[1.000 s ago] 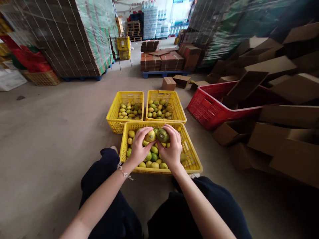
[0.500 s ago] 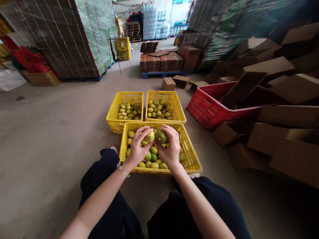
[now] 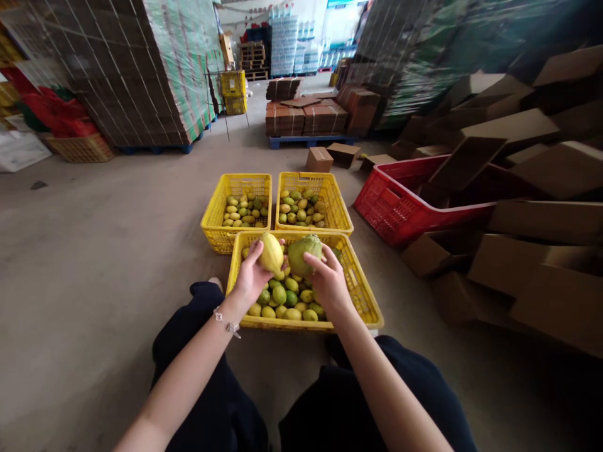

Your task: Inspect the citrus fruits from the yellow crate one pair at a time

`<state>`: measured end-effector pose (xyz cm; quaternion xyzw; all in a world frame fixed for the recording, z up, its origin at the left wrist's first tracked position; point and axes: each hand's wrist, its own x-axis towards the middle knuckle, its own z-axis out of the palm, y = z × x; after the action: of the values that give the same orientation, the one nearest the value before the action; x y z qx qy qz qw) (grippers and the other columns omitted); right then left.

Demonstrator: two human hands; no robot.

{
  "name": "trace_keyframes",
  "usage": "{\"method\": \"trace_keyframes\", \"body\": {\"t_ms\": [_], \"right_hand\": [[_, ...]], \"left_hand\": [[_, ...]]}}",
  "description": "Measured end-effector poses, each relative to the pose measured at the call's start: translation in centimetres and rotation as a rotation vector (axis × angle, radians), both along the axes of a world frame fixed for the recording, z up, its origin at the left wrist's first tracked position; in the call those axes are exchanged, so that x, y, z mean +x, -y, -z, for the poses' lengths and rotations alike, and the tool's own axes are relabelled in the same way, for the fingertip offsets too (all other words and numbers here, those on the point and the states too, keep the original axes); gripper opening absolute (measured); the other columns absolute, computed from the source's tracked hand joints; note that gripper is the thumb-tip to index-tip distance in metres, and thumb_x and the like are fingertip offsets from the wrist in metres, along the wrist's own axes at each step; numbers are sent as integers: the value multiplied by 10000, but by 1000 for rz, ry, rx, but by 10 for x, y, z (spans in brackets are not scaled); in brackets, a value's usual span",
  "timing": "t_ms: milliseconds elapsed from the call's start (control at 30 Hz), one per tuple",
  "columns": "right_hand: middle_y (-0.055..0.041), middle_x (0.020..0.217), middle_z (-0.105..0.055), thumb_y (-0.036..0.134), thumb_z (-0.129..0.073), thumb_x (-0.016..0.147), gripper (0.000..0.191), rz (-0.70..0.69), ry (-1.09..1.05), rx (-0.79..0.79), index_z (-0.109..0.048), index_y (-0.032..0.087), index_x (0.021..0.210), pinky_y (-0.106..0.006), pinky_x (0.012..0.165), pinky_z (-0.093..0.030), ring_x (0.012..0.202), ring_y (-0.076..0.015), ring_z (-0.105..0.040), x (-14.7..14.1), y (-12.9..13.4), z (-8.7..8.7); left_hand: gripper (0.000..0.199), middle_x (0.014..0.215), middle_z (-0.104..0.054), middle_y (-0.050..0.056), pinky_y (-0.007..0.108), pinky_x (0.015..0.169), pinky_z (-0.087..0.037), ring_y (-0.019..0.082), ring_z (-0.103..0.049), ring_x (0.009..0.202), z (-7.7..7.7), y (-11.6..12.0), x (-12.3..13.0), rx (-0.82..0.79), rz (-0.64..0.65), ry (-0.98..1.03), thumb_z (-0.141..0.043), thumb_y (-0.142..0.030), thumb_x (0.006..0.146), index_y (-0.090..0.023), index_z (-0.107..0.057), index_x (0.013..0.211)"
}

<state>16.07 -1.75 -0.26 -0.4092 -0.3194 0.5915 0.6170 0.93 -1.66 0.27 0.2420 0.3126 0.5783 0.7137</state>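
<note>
My left hand [image 3: 250,274] is closed round a yellow, faintly ribbed lemon [image 3: 271,253]. In my right hand [image 3: 330,280] is a bigger, lumpy green lemon [image 3: 301,256], gripped between thumb and fingers. Both fruits are held side by side, slightly apart, over the near yellow crate [image 3: 308,324]. Several yellow and green lemons [image 3: 293,314] lie in that crate, some of them hidden behind my hands.
Two more yellow crates, left [image 3: 211,227] and right [image 3: 342,216], stand just beyond with similar fruit inside. To the right, a red crate [image 3: 391,207] sits among piled cardboard boxes [image 3: 541,270]. Flattened cartons [image 3: 325,119] rest on a blue pallet farther back.
Both lemons have been turned in my hands, so their sides now face me rather than their ends. My hands have moved slightly apart.
</note>
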Motion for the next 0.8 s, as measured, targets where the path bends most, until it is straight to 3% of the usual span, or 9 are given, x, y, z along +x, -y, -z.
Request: {"method": "trace_keyframes", "body": {"t_ms": [133, 233, 333, 433, 500, 600, 800], "right_hand": [[-32, 740, -683, 439, -601, 755, 321, -143, -240, -113, -624, 169, 928, -212, 318, -410, 523, -163, -615, -1, 0, -4], [-55, 710, -684, 489, -522, 767, 399, -272, -372, -77, -630, 161, 967, -197, 238, -290, 402, -140, -547, 0, 2, -5], [-45, 736, -694, 489, -504, 768, 431, -276, -536, -60, -618, 191, 1058, -212, 317, -408, 431, -127, -550, -1, 4, -1], [-51, 833, -718, 438, -527, 740, 380, -211, -622, -136, -627, 207, 1024, -304, 560, -569, 646, -175, -660, -3, 3, 6], [-55, 934, -724, 399, -550, 719, 344, -187, -594, -132, -630, 218, 1001, -376, 674, -586, 774, -211, -686, -4, 2, 10], [-45, 994, -721, 390, -573, 729, 301, -197, -529, -68, -633, 239, 982, -419, 722, -584, 838, -230, -691, -5, 2, 14], [-19, 983, -730, 379, -567, 762, 248, -187, -599, -94, -642, 255, 963, -343, 659, -592, 810, -195, -699, -7, 2, 16]], "left_hand": [[400, 1032, -686, 88, 209, 452, -471, 89, -570, 523, 0, -1, -3, -93, 46, 87, -488, -422, 879, -199, -588, 1196], [404, 956, -689, 49, 185, 454, -455, 62, -537, 488, 0, 3, -2, -72, 77, 186, -443, -399, 896, -242, -566, 1248], [385, 984, -687, 47, 233, 686, -543, 108, -650, 727, 3, 6, 1, -88, 36, 291, -426, -375, 900, -231, -590, 1217], [355, 1131, -666, 45, 283, 877, -524, 150, -640, 1008, 5, 7, 4, -77, -30, 340, -429, -312, 893, -228, -608, 1188], [345, 1203, -645, 32, 294, 902, -520, 159, -617, 1081, 6, 7, 4, -73, -60, 346, -426, -266, 879, -231, -626, 1158], [353, 1257, -623, 14, 310, 901, -528, 171, -593, 1135, 7, 7, 4, -81, -77, 311, -409, -263, 869, -248, -640, 1135], [356, 1295, -601, -14, 278, 914, -515, 152, -577, 1151, 9, 7, 3, -9, -19, 206, -424, -345, 862, -277, -637, 1138]]}}
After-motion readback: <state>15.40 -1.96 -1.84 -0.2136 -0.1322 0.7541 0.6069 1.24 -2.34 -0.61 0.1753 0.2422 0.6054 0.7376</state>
